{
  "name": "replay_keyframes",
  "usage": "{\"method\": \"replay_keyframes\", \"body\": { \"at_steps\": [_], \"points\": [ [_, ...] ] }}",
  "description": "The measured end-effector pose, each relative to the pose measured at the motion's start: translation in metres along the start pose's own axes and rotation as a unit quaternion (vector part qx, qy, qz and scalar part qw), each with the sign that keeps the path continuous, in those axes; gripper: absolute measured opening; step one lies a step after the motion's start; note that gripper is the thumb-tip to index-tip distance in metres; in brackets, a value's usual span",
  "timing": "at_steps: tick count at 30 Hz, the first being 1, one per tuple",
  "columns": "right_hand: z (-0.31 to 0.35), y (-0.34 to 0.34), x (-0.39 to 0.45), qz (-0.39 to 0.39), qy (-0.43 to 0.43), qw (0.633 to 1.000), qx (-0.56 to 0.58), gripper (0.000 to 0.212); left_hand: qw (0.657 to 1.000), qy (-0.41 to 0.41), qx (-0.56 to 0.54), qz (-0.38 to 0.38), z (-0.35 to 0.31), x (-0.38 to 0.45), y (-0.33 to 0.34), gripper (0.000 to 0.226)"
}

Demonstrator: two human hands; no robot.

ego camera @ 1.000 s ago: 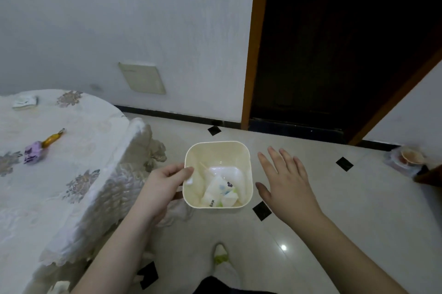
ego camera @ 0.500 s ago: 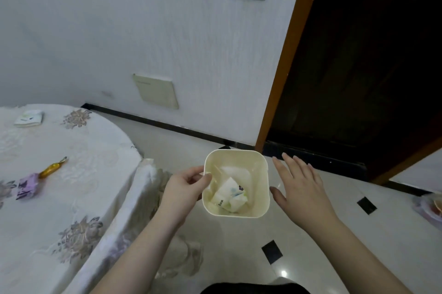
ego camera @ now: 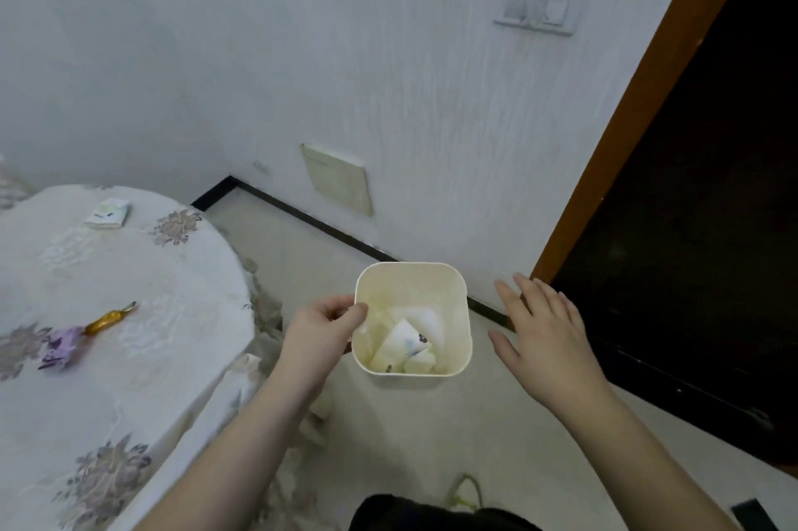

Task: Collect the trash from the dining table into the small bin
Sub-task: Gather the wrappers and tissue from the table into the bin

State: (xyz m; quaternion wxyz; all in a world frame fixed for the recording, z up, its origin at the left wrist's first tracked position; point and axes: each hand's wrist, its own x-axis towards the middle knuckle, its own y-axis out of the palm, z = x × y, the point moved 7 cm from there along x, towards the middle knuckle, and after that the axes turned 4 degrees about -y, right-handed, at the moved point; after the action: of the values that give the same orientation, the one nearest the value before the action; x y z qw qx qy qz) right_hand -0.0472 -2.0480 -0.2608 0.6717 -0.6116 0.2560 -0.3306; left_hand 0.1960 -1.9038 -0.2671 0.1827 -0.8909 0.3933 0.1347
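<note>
**Bin held off the floor, beside the table**

The left hand (ego camera: pixel 321 336) pinches the small bin (ego camera: pixel 457 293) by its nine o'clock rim; crumpled white trash (ego camera: pixel 403 342) lies inside. The right hand (ego camera: pixel 546 336), fingers spread and holding nothing, hovers at three o'clock, apart from it. At nine o'clock, the dining table (ego camera: pixel 142 362) carries a purple wrapper (ego camera: pixel 60 349), a gold wrapper (ego camera: pixel 108 318) and, farther back, a white packet (ego camera: pixel 108 214).

Left hand (ego camera: pixel 321 334) grips bin (ego camera: pixel 453 284).
</note>
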Motion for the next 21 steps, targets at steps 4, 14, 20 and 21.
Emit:
{"method": "replay_keyframes", "body": {
  "at_steps": [4,14,20,21],
  "points": [
    [-0.017,0.002,0.048,0.020,-0.042,0.999,-0.005,0.063,0.996,0.000,0.002,-0.091,-0.016,0.028,0.000,0.022],
    [0.020,0.016,0.167,0.012,-0.132,0.991,0.018,0.061,0.984,0.002,-0.034,-0.173,-0.032,0.091,-0.019,0.030],
    [0.069,0.029,0.240,0.015,-0.193,0.981,0.015,0.062,0.977,-0.015,-0.077,-0.200,-0.034,0.141,-0.057,0.019],
    [0.078,0.030,0.253,0.015,-0.204,0.979,0.013,0.062,0.976,-0.016,-0.083,-0.202,-0.034,0.150,-0.063,0.019]
  ]
}}
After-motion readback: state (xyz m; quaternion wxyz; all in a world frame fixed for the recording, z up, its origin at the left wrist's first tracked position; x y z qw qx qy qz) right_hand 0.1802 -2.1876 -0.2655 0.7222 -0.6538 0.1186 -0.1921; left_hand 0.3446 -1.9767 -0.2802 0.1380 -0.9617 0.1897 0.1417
